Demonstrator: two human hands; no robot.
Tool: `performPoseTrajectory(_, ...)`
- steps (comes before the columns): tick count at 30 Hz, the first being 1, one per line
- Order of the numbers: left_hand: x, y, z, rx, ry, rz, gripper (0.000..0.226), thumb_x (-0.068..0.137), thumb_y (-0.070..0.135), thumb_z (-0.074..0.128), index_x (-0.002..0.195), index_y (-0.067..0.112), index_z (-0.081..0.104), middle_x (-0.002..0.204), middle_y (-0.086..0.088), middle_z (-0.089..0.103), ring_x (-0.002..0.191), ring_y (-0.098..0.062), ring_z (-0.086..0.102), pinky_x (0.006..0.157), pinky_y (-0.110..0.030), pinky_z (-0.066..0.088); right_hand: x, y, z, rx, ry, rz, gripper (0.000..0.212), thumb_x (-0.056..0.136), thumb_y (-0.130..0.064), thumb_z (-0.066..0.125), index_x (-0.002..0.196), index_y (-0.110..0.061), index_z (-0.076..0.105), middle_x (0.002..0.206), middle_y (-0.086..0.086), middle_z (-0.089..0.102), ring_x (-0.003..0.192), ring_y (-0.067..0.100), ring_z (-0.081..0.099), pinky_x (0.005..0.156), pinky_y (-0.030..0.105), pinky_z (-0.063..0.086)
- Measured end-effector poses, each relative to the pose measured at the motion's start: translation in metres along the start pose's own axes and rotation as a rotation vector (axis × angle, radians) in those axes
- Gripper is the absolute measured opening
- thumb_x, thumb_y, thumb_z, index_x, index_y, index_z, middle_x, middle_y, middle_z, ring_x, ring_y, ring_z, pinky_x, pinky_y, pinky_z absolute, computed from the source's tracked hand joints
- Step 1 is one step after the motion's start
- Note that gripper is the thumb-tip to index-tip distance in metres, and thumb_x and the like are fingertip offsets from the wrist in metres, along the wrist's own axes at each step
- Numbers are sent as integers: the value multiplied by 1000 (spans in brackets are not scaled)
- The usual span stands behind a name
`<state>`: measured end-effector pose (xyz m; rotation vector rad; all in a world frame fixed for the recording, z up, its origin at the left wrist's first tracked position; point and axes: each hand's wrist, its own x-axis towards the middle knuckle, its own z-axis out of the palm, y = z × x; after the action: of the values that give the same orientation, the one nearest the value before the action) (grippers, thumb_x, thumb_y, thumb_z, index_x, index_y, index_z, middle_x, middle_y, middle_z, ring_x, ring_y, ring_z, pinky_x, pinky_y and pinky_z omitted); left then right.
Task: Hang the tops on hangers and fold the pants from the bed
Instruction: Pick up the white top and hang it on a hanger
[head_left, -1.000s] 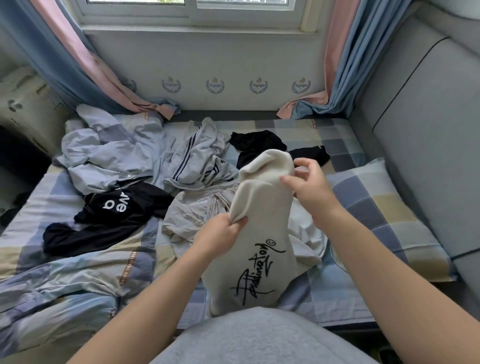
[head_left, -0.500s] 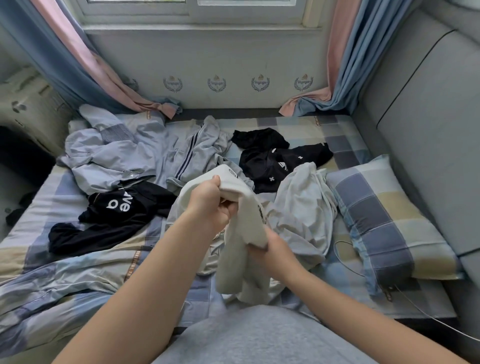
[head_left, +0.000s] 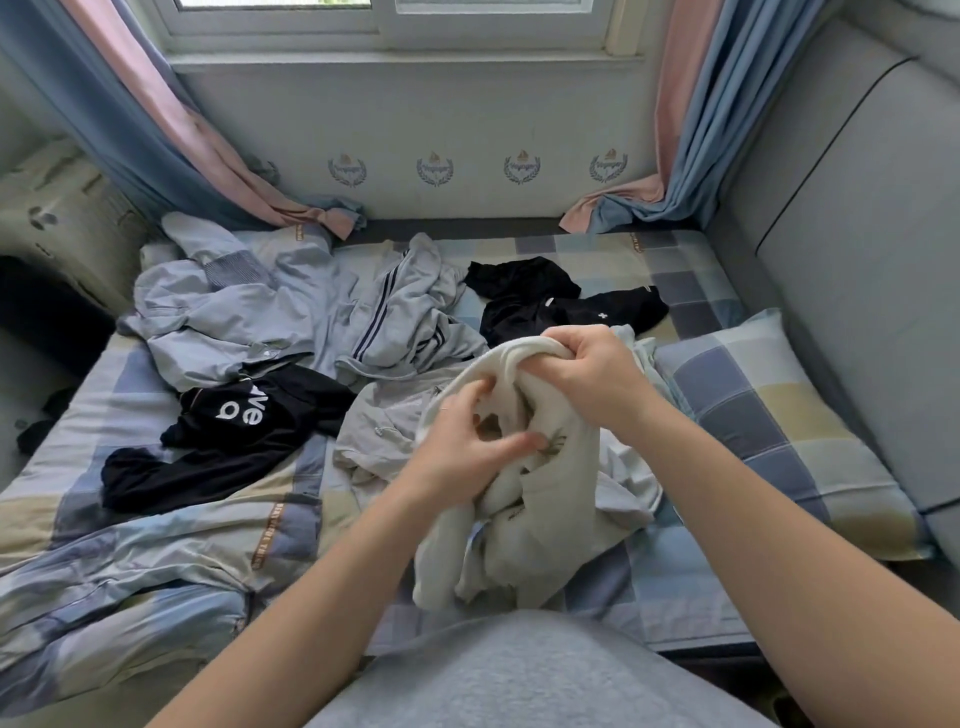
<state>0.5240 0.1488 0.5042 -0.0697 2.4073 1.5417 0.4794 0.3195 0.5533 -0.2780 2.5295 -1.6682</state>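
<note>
A cream top with black script print (head_left: 540, 525) hangs bunched in front of me over the bed (head_left: 675, 587). My right hand (head_left: 587, 374) grips its upper edge from above. Lower down, my left hand (head_left: 467, 447) pinches the cloth with curled fingers, just below the right hand. Beneath the cream top lies a pale grey garment (head_left: 395, 431). A black top with white letters (head_left: 228, 431) lies to the left. A light blue shirt (head_left: 228, 312) and a grey striped garment (head_left: 405, 322) lie behind. Black clothes (head_left: 540, 306) rest near the far side.
A checked pillow (head_left: 779, 431) lies at the right against a grey padded wall (head_left: 857, 260). A rumpled checked quilt (head_left: 104, 587) fills the near left. Blue and pink curtains (head_left: 156, 130) hang at both sides of the window.
The cream top has gone from stretched out to bunched. My right hand rose from below the cloth to its top edge, and my left hand dropped to the middle of it.
</note>
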Motion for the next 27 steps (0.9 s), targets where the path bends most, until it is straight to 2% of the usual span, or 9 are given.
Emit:
performPoseTrajectory(4, -1, -1, 14, 170, 164, 119, 52, 75, 53, 79, 120, 33, 60, 117, 4, 52, 112, -13, 49, 93, -32, 43, 2, -14, -2, 20, -219, 39, 17, 87, -17, 76, 70, -16, 73, 57, -11, 55, 55, 1, 45, 55, 15, 37)
performPoseTrajectory(7, 3, -2, 10, 186, 198, 224, 10, 94, 25, 66, 95, 15, 67, 94, -2, 61, 94, -17, 54, 84, -39, 47, 2, -10, -9, 18, -265, 84, 27, 83, -13, 78, 61, -27, 70, 55, -14, 52, 54, 1, 45, 53, 15, 36)
performPoseTrajectory(10, 6, 0, -2, 4, 250, 122, 23, 96, 6, 50, 76, 14, 58, 68, 4, 54, 67, -17, 48, 63, -36, 40, -2, 9, -14, -117, -161, 70, 24, 78, -8, 75, 65, -24, 62, 55, -16, 51, 53, 2, 45, 54, 19, 37)
performPoseTrajectory(13, 10, 12, -10, -58, 304, 115, 32, 101, 12, 45, 70, 13, 49, 62, 7, 44, 54, -4, 39, 55, -23, 34, -10, 40, -6, -426, -42, 92, 13, 74, -17, 64, 80, -25, 56, 68, -8, 62, 66, 15, 57, 60, 33, 44)
performPoseTrajectory(15, 11, 25, -12, -99, 312, 148, 33, 104, 14, 43, 71, 10, 46, 61, 6, 40, 52, -3, 36, 51, -18, 32, -16, 62, 3, -564, -17, 132, 15, 76, -17, 59, 80, -28, 49, 72, -6, 58, 75, 24, 57, 61, 36, 41)
performPoseTrajectory(18, 7, 35, -12, -197, 309, 173, 36, 105, 16, 43, 74, -3, 45, 65, 0, 37, 60, -12, 35, 57, -26, 31, -20, 93, 15, -541, -41, 205, 25, 81, -14, 55, 68, -29, 40, 76, -10, 45, 82, 26, 51, 66, 37, 41)
performPoseTrajectory(21, 2, 33, -16, -268, 315, 188, 38, 106, 17, 44, 80, -10, 47, 67, -4, 39, 62, -15, 37, 56, -27, 33, -26, 122, 20, -585, -10, 350, 29, 87, -14, 51, 65, -30, 39, 83, -1, 50, 83, 27, 51, 65, 34, 38)
performPoseTrajectory(24, 4, 22, -31, -230, 390, 193, 35, 106, 19, 45, 83, -6, 56, 61, 4, 44, 54, -6, 40, 49, -17, 34, -34, 144, 17, -630, 15, 513, 26, 84, -6, 50, 64, -21, 44, 84, 7, 57, 80, 28, 50, 60, 32, 34)
performPoseTrajectory(27, 10, 3, -50, -143, 442, 155, 35, 106, 19, 44, 78, 1, 55, 61, 7, 44, 50, 1, 38, 50, -15, 33, -34, 145, 3, -492, 58, 518, 29, 78, 5, 47, 66, -19, 56, 74, 5, 58, 79, 29, 54, 55, 30, 33)
